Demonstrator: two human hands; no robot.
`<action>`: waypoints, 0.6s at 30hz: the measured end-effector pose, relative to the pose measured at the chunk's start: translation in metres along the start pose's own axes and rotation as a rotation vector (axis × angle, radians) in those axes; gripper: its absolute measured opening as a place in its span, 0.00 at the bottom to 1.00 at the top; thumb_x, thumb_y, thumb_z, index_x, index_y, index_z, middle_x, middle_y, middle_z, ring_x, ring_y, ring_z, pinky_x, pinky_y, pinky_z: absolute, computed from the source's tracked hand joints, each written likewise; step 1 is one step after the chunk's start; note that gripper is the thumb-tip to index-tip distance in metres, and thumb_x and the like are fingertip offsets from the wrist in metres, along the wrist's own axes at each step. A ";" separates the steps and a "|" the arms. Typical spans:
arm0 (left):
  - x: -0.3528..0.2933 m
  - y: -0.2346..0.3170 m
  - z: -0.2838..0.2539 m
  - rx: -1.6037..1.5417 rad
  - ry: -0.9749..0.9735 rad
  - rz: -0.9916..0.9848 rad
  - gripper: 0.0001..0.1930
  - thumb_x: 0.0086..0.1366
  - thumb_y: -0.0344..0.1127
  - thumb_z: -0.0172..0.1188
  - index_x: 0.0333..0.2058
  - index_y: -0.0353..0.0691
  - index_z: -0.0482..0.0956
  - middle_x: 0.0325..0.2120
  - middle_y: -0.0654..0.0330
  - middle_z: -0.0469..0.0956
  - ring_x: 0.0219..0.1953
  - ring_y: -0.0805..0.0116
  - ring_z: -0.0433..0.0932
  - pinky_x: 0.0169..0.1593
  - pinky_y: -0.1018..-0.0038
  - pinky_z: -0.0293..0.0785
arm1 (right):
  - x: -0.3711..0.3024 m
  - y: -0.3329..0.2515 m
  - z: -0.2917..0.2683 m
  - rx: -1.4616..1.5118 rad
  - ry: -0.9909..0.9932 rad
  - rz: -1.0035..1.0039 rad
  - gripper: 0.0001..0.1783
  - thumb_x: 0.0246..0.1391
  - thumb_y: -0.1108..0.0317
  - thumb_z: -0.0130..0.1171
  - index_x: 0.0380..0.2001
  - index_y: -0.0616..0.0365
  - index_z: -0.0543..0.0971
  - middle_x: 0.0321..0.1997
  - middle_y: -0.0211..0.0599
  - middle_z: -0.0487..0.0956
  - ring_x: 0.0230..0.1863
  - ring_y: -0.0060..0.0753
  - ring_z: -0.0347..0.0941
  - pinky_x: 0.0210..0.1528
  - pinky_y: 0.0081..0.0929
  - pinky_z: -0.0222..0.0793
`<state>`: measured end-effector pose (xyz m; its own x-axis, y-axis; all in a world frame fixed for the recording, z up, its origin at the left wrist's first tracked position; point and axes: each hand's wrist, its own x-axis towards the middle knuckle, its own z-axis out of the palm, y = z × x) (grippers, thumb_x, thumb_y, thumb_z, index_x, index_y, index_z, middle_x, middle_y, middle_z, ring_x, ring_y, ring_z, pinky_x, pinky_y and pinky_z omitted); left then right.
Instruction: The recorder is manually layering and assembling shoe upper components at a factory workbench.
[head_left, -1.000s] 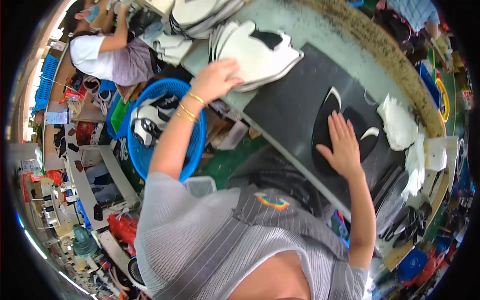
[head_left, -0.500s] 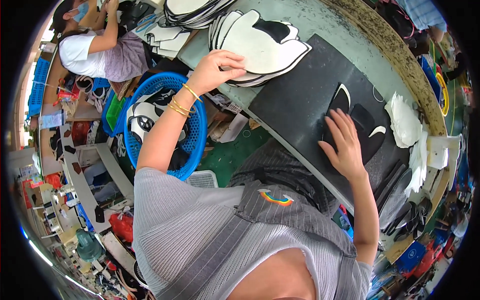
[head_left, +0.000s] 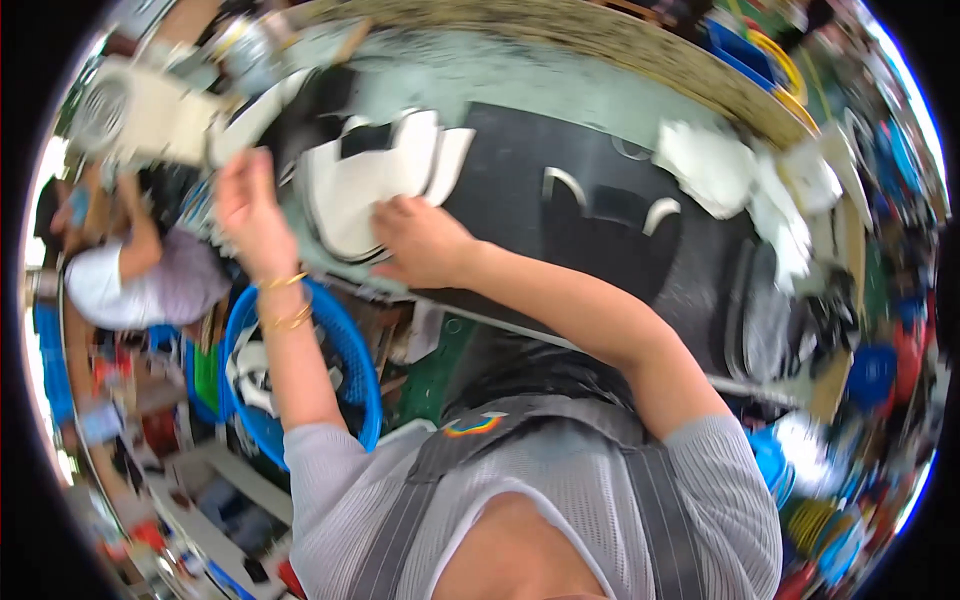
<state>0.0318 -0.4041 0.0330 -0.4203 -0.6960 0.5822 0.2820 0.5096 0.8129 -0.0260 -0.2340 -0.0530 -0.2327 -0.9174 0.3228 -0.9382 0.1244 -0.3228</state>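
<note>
A stack of white cut shoe-shaped pieces with dark edges lies on the workbench. My right hand reaches across to its near right edge, fingertips on the top white piece and thumb apart from them. Raised left of the stack, over the bench's near edge, my left hand is smeared by motion; nothing shows clearly in its fingers. On the black mat lies a black cut piece with two white curved tips, no hand on it.
A blue plastic basket with black-and-white pieces stands below the bench at the left. White crumpled sheets and a pile of dark pieces lie right of the mat. A co-worker sits at the far left.
My right hand has left the black piece and moved left to the white stack. My left hand has come off the stack and moved left. The view has turned, and much is blurred.
</note>
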 end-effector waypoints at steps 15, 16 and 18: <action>-0.240 0.073 0.127 0.066 -1.191 0.637 0.12 0.52 0.37 0.64 0.33 0.37 0.78 0.34 0.56 0.78 0.37 0.60 0.79 0.38 0.70 0.77 | -0.296 0.145 -0.203 -0.295 0.502 0.989 0.06 0.49 0.68 0.57 0.29 0.58 0.79 0.28 0.42 0.78 0.30 0.47 0.75 0.34 0.34 0.70; -0.225 0.081 0.139 0.081 -1.394 0.466 0.13 0.53 0.40 0.64 0.31 0.36 0.78 0.32 0.57 0.78 0.36 0.60 0.79 0.38 0.70 0.77 | -0.299 0.165 -0.206 -0.301 0.506 0.993 0.06 0.49 0.68 0.57 0.29 0.58 0.79 0.28 0.42 0.78 0.30 0.47 0.75 0.34 0.34 0.70; -0.211 0.083 0.188 0.051 -1.299 0.514 0.13 0.54 0.40 0.63 0.31 0.36 0.78 0.31 0.57 0.78 0.35 0.59 0.78 0.38 0.69 0.76 | -0.297 0.217 -0.195 -0.489 0.360 0.656 0.06 0.47 0.68 0.56 0.28 0.57 0.79 0.29 0.41 0.79 0.32 0.48 0.75 0.36 0.35 0.71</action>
<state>-0.0188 -0.1199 -0.0256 -0.7775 0.5188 0.3554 0.6272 0.5989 0.4979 -0.2102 0.1388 -0.0457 -0.7499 -0.4414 0.4928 -0.5734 0.8052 -0.1514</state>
